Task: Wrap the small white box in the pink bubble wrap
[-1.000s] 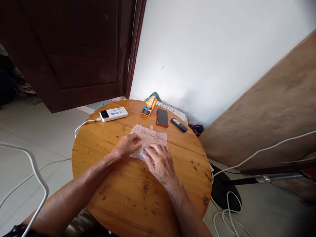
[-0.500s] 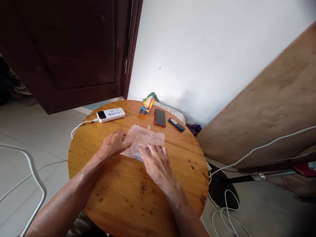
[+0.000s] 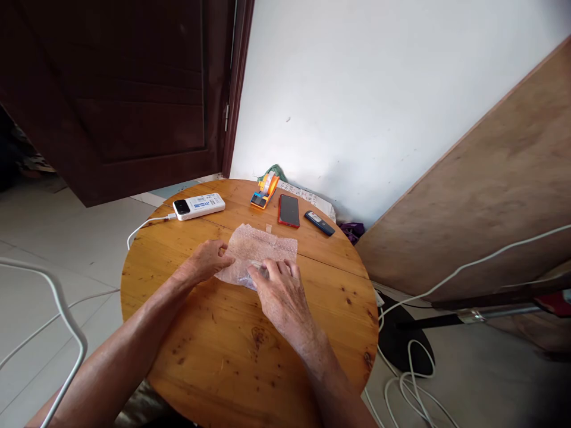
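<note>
both hands barely shift: my left hand (image 3: 206, 263) now pinches the bubble wrap (image 3: 259, 252) edge, my right hand (image 3: 281, 291) presses flat on the tabletop (image 3: 223, 345).

Round wooden table (image 3: 232, 356), knotty pine, varnished.
On its far edge, left to right: white power bank (image 3: 198, 205) with white cable (image 3: 145, 224) trailing off the table's left side; orange tape dispenser (image 3: 264, 192); red-cased phone (image 3: 289, 211), face up; dark blue handset (image 3: 319, 223).
Behind the table: dark wooden door (image 3: 134, 101), white wall (image 3: 379, 89).
Right of the table: leaning plywood board (image 3: 482, 196); white cords (image 3: 410, 386) on the floor.
</note>
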A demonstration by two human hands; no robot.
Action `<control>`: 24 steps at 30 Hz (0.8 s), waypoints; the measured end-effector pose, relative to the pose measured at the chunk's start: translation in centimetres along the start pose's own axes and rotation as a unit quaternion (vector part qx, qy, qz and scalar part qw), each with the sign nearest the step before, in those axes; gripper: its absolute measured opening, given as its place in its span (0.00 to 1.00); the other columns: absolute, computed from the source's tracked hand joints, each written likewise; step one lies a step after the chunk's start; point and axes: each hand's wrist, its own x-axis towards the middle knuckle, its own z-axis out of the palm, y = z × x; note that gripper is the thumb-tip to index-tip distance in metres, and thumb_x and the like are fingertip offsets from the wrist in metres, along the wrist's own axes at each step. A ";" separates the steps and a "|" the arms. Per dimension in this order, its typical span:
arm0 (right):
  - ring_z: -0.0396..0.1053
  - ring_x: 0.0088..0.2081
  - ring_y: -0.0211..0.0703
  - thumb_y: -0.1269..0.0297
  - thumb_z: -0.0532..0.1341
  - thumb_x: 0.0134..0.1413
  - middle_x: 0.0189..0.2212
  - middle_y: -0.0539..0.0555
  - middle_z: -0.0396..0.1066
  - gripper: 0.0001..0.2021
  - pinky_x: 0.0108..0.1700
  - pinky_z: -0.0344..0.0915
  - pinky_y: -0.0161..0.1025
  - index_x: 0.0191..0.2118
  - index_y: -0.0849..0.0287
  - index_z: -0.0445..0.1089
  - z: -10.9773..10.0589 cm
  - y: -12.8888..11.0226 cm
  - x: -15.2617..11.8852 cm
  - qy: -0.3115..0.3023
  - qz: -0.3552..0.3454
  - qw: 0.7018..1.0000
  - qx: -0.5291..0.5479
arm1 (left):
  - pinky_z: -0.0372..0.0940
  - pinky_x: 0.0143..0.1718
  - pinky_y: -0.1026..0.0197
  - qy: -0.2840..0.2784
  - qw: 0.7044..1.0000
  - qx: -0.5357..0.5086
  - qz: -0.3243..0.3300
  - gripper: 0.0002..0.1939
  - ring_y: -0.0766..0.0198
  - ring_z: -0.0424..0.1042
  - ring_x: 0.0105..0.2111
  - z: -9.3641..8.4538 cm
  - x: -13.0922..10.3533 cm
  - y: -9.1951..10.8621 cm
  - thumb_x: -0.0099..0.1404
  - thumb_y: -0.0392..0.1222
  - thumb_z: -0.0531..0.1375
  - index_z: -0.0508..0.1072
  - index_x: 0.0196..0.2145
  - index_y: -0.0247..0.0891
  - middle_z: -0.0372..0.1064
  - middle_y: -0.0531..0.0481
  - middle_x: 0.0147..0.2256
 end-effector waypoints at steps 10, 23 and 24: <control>0.62 0.41 0.51 0.77 0.57 0.57 0.40 0.56 0.66 0.17 0.49 0.55 0.49 0.50 0.53 0.69 0.1 -0.1 0.0 0.003 0.001 1.000 -0.001 | 0.62 0.24 0.65 -0.047 0.930 -0.364 -0.022 0.19 0.69 0.67 0.22 3.0 -0.1 0.9 0.45 0.47 0.65 0.72 0.33 0.33 0.70 0.54 0.26; 0.66 0.42 0.51 0.72 0.57 0.59 0.40 0.56 0.73 0.06 0.52 0.54 0.48 0.42 0.58 0.66 0.0 0.4 -0.2 0.036 0.037 0.991 0.125 | 0.64 0.27 0.63 -0.112 0.912 -0.392 0.040 0.26 0.68 0.68 0.25 3.3 -1.0 1.3 0.45 0.38 0.62 0.69 0.45 0.32 0.72 0.51 0.32; 0.67 0.42 0.51 0.73 0.56 0.59 0.40 0.56 0.74 0.06 0.52 0.54 0.48 0.41 0.58 0.66 -0.1 0.5 -0.2 0.037 0.039 0.990 0.133 | 0.64 0.27 0.64 -0.102 0.921 -0.371 0.056 0.25 0.68 0.68 0.26 3.5 -1.1 1.4 0.46 0.38 0.62 0.70 0.44 0.32 0.72 0.51 0.33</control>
